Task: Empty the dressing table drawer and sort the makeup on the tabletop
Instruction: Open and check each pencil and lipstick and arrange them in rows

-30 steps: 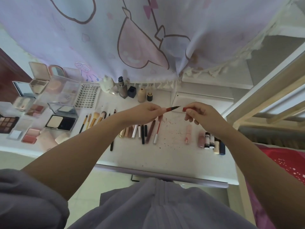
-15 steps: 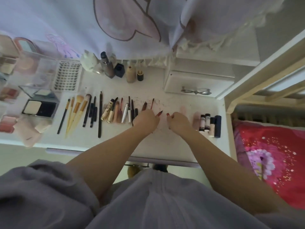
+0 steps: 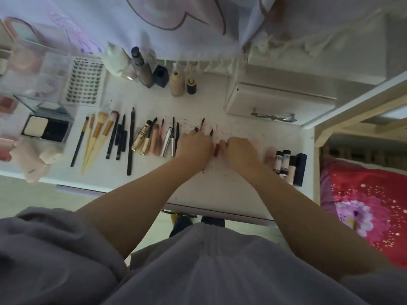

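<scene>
Both hands are low on the white tabletop (image 3: 231,190), backs toward me and fingers curled. My left hand (image 3: 196,147) grips a red lip pencil (image 3: 211,133) whose dark tip pokes out beyond the knuckles. My right hand (image 3: 239,151) sits just to its right, and a short red cap (image 3: 217,150) shows at its thumb side between the two hands. A row of liners and tubes (image 3: 154,139) lies directly left of my left hand. Several small tubes (image 3: 286,161) lie right of my right hand.
Makeup brushes (image 3: 99,137), a long dark pencil (image 3: 131,142) and an open compact (image 3: 47,128) lie further left. Bottles (image 3: 176,83) and a lash card (image 3: 84,84) stand at the back. An eyelash curler (image 3: 273,116) lies by a small white drawer box (image 3: 279,100). Red bedding (image 3: 363,205) lies to the right.
Both hands came down from mid-air to the tabletop with the pencil and cap, moving closer together. My view tilted downward and nearer to the table.
</scene>
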`<action>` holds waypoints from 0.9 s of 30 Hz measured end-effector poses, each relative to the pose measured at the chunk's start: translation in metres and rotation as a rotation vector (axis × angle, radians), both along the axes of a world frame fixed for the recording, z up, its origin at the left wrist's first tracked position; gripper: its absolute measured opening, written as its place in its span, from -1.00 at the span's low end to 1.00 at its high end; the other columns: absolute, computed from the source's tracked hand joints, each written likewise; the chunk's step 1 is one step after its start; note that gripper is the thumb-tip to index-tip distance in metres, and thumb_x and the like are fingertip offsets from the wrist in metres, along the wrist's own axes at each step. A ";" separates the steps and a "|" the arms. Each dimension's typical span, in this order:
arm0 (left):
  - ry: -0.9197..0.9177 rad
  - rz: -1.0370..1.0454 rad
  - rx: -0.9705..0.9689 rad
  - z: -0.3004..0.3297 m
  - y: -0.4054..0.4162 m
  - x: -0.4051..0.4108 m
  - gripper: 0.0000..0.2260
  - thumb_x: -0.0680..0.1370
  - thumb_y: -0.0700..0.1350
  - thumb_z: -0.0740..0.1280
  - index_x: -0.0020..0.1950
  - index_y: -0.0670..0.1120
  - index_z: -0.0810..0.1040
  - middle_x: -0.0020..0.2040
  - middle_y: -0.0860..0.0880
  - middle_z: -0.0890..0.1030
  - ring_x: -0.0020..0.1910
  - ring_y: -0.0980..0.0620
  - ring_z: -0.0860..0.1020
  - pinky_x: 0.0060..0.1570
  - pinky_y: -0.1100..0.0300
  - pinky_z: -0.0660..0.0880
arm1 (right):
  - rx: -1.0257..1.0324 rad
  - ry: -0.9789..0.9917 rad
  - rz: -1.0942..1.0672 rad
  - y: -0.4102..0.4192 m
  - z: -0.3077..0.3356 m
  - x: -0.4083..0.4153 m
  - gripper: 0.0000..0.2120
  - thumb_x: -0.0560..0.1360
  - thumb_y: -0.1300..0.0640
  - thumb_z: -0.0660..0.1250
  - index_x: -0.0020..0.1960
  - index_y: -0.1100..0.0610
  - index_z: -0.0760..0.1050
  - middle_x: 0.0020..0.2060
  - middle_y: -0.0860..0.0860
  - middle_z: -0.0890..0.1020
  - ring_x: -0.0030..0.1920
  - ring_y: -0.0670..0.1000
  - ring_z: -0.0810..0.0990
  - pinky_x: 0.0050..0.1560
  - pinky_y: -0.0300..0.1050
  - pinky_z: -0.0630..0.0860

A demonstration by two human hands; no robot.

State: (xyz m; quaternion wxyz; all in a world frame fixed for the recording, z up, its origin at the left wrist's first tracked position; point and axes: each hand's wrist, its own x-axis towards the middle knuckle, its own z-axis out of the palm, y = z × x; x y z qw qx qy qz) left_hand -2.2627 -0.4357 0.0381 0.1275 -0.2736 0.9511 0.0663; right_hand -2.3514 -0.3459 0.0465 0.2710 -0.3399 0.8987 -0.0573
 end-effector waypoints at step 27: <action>0.278 -0.076 0.473 0.029 0.027 0.003 -0.77 0.65 -0.06 0.06 0.15 -0.17 0.39 0.04 -0.13 0.53 -0.06 -0.12 0.51 -0.16 0.05 0.41 | -0.110 -0.412 -0.032 0.025 0.059 -0.044 -0.55 0.55 -0.20 0.13 -0.33 0.04 0.55 -0.60 -0.13 0.51 -0.55 -0.13 0.41 -0.43 -0.23 0.36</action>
